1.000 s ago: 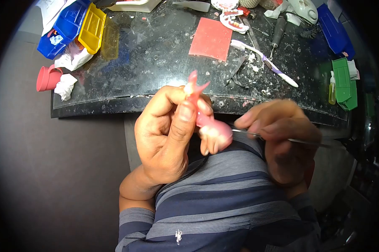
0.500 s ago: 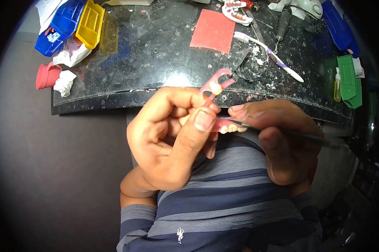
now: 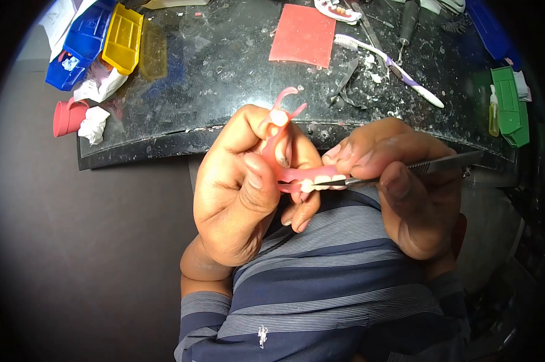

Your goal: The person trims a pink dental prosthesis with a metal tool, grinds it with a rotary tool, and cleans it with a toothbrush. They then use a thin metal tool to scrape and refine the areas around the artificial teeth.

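Observation:
A pink partial denture with several pale teeth and curved pink arms is held in front of the striped shirt. My left hand is closed on its left part, with the thumb and fingers round the pink base. In my right hand is a slim metal tool with a ridged handle and a flat blade-like rear end. Its dark, pointed tip lies against the teeth. The right fingertips are close to the denture's right end; whether they touch it is unclear.
On the dark worktop lie a red square sheet, a toothbrush, a dental model and metal tools. At the left are blue and yellow bins, a red mug and crumpled paper; a green bin is at the right.
The denture has turned in my left hand, so its row of teeth shows more fully. The tool tip has moved left along the teeth. The view has shifted slightly.

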{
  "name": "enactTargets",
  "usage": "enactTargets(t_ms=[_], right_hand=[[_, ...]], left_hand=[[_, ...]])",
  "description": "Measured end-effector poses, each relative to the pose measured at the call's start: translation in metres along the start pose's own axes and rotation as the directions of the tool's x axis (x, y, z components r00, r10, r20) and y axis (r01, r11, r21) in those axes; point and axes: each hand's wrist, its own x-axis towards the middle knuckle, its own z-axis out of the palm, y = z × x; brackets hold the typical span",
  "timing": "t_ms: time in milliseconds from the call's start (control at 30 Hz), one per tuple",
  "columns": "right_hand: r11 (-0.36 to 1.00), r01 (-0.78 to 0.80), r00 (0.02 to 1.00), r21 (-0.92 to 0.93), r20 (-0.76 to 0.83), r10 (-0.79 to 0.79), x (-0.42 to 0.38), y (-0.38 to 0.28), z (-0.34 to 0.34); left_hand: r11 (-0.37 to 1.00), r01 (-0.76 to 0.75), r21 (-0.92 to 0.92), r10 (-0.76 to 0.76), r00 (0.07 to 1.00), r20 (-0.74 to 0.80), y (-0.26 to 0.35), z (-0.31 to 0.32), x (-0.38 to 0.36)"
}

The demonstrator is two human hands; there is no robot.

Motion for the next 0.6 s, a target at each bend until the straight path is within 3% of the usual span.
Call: enactTargets(t_ms=[400,600], right_hand=[[0.999,-0.026,0.999,-0.021,-0.021,0.026,-0.0011,0.0001,0.0007],[0.988,0.035,0.999,-0.147,0.008,-0.034,-0.0021,0.0033,-0.0034]], left_hand=[[0.999,-0.031,0.043,0.033,0.998,-0.056,-0.0004,0.0051,-0.0005],[1.000,0.005,-0.004,-0.005,1.000,-0.017,0.0010,0.0035,0.0007]])
